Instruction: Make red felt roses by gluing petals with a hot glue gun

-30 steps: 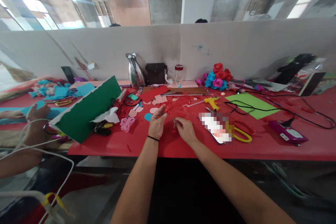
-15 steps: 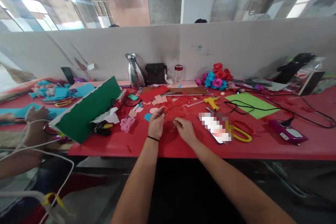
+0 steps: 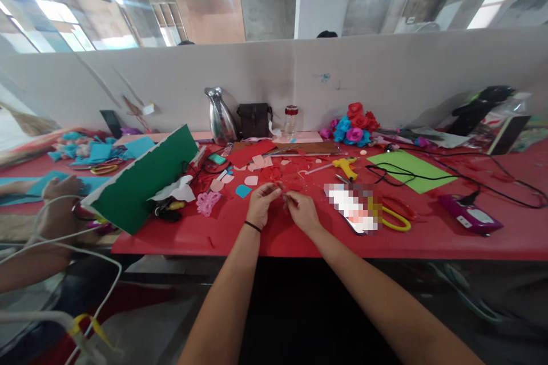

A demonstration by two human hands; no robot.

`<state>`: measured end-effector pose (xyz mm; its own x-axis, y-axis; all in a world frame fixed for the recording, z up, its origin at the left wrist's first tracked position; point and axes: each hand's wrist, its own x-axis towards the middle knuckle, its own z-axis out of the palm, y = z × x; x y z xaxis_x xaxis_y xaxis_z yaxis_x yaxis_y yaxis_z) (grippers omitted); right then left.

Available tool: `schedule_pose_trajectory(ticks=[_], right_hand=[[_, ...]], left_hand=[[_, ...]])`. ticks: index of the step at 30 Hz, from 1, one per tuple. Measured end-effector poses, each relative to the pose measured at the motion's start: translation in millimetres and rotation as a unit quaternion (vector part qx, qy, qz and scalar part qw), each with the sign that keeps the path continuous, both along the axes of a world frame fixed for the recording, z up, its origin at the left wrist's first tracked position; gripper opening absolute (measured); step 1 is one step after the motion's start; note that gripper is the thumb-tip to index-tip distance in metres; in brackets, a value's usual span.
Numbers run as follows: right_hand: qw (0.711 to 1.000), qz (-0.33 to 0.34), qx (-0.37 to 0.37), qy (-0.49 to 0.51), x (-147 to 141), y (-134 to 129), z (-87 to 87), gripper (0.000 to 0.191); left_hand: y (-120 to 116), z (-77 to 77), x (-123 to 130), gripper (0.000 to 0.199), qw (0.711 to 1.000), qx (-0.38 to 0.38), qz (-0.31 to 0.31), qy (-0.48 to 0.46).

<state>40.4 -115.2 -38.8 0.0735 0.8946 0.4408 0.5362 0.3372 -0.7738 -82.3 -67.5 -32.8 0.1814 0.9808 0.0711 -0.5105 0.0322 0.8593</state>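
Observation:
My left hand [image 3: 261,204] and my right hand [image 3: 300,208] meet over the red-covered table [image 3: 192,242], fingertips pinched close together. Whatever lies between the fingers is too small to make out. A dark band circles my left wrist. Just beyond the left hand is a blue paper petal [image 3: 244,191], with pale pink petals [image 3: 217,185] around it and red paper scraps [image 3: 274,174] behind. To the right of my right hand lie a phone [image 3: 351,211] with a blurred screen and yellow-and-red-handled scissors [image 3: 396,219]. A yellow glue gun [image 3: 345,169] rests farther back.
A green board [image 3: 145,179] leans at the left; past it a co-worker's hand [image 3: 62,191] handles blue paper. Along the partition stand a steel jug [image 3: 220,117], a dark bag [image 3: 254,120], a jar [image 3: 291,121] and paper flowers [image 3: 353,125]. A purple power strip [image 3: 470,215] trails black cable.
My left hand has turned inward and moved right, its spread fingers closing into a pinch against the right fingertips. My right hand stays almost in place.

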Motion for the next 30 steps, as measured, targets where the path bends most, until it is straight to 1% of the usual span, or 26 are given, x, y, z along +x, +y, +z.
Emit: schedule_pose_trajectory(ticks=[3,8,14,16,18,21,23,26,28,30], right_hand=[[1.000,0.000,-0.001,0.004,0,1,-1.1,0.024],[1.000,0.009,-0.004,0.010,1,2,-2.8,0.023],[0.999,0.023,-0.013,0.026,1,2,-5.2,0.023],[0.999,0.020,-0.012,0.037,0,2,-6.0,0.020],[0.999,0.003,-0.006,0.053,1,2,-4.6,0.017],[0.995,-0.023,0.001,0.098,3,7,6.4,0.021],[0.984,-0.006,-0.026,0.175,5,12,20.3,0.023],[0.942,0.065,-0.119,0.306,6,20,43.5,0.025],[0.916,0.101,-0.167,0.351,6,24,54.5,0.024],[0.899,0.117,-0.187,0.378,4,26,59.8,0.021]], left_hand=[[-2,1.9,1,0.027,1.000,0.009,-0.005,0.011],[-3,4.1,1,0.023,1.000,0.000,0.005,0.005],[-3,4.3,0,0.026,1.000,-0.001,-0.007,0.015],[-3,3.5,0,0.024,1.000,0.005,-0.002,0.018],[-2,2.4,0,0.022,1.000,0.013,0.008,0.021],[-1,1.5,-1,0.019,0.999,0.023,0.021,0.022],[0,1.8,0,0.019,0.999,0.026,0.013,0.019],[-1,3.2,0,0.020,1.000,0.027,-0.003,0.014],[-1,3.9,0,0.021,1.000,0.027,-0.007,0.010],[-1,4.3,0,0.022,1.000,0.026,-0.009,0.006]])
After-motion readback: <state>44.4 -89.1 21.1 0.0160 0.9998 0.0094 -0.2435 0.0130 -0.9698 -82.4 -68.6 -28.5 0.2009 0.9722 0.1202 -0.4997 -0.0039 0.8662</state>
